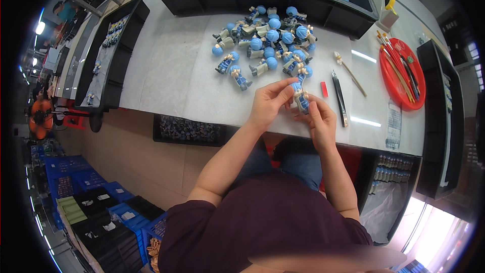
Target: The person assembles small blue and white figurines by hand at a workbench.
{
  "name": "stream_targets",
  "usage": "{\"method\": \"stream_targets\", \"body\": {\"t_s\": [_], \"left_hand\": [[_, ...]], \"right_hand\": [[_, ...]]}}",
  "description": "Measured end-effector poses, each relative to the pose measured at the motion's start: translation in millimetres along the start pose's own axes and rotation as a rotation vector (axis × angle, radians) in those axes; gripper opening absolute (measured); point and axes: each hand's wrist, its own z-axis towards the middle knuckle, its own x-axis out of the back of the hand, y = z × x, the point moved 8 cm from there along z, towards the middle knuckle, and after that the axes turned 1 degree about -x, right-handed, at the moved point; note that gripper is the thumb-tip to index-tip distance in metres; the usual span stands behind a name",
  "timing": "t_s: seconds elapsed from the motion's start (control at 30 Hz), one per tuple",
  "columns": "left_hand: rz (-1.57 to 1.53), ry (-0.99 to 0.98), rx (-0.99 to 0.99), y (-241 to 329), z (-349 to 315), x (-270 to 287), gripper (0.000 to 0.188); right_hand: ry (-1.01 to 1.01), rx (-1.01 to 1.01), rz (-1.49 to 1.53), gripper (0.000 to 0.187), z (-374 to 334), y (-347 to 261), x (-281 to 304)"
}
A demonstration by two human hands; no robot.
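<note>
Above the table's near edge, my left hand [271, 103] and my right hand [321, 122] both hold a small figurine [301, 100] with a blue head and a blue-and-white body. My left thumb and fingers pinch it near the head; my right fingers grip it lower down. Just beyond my hands lies a loose pile of similar figurines [273, 36], touching and overlapping one another. One more figurine [239, 79] lies apart at the pile's near left. Right of my hands are a small red block [324, 89] and a dark pen-like tool [340, 98].
A large black bin [268, 3] full of figurines stands at the back. A thin stick [352, 74] lies at the right, before a red tray [397, 96] of brushes. Black trays [132, 29] flank the table. Below are an open drawer [386, 210] and blue crates [68, 164].
</note>
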Motion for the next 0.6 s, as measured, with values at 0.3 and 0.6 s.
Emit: {"method": "stream_targets", "body": {"t_s": [0.3,0.6], "left_hand": [[-0.019,0.018,-0.036,2.8,-2.3,-0.3,0.027],[0.087,0.087,-0.036,0.2,-2.6,5.2,0.024]], "right_hand": [[-0.041,0.166,-0.174,0.036,-3.0,-5.0,-1.3],[-0.07,0.161,-0.201,0.034,-5.3,-0.6,0.9]]}}
